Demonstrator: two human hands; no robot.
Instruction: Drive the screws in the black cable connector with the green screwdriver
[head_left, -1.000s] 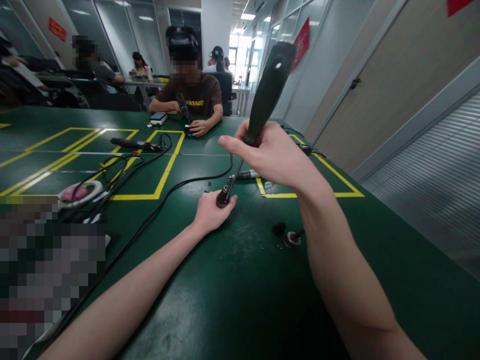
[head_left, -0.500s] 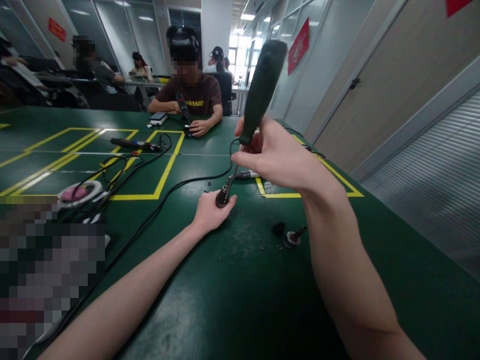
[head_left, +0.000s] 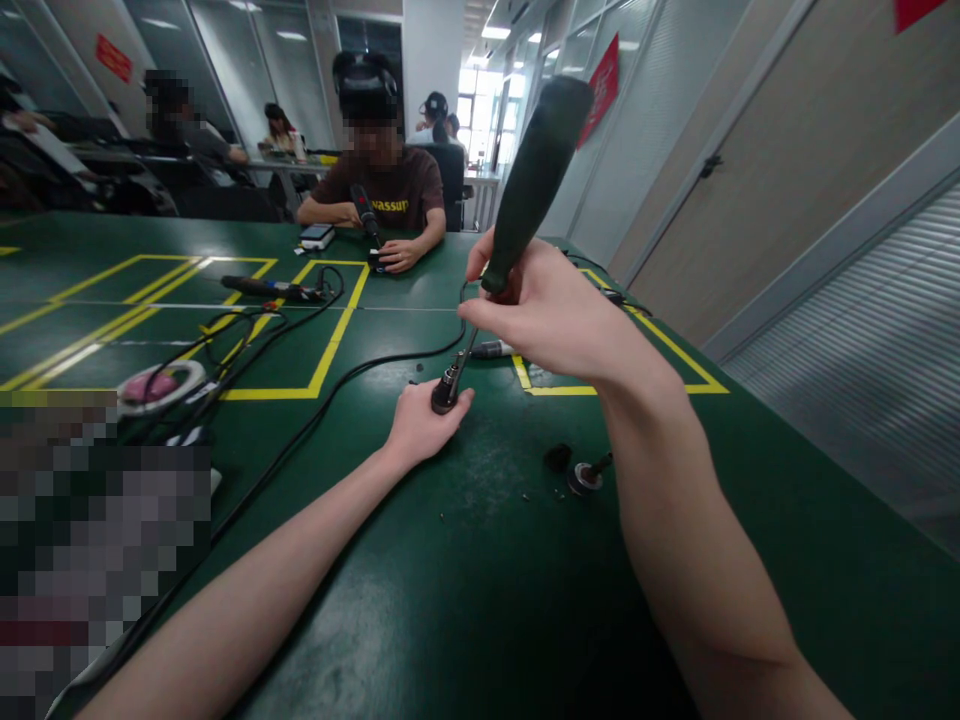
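My left hand (head_left: 426, 420) is closed round a small black cylindrical part (head_left: 445, 393) with a metallic top, near the middle of the green table (head_left: 480, 580). Above it, my right hand (head_left: 540, 305) grips a screwdriver (head_left: 540, 180) low on its thick dark green handle. The handle leans up to the right, and the thin shaft runs down to the part in my left hand; its tip is too small to make out. Below my right wrist lie a round metal-rimmed part (head_left: 585, 478) with a short stem and a small black piece (head_left: 557, 458).
Tiny bits lie near the round part. A black-and-silver pen-like tool (head_left: 491, 349) lies beyond my left hand. Black cables (head_left: 337, 385), a roll of tape (head_left: 161, 388) and a dark tool (head_left: 262, 288) are at left. Across the table sits a person (head_left: 390, 190) holding a tool.
The screwdriver handle has tilted further to the right, its top moving right. My right hand has shifted very slightly left; my left hand stays in place.
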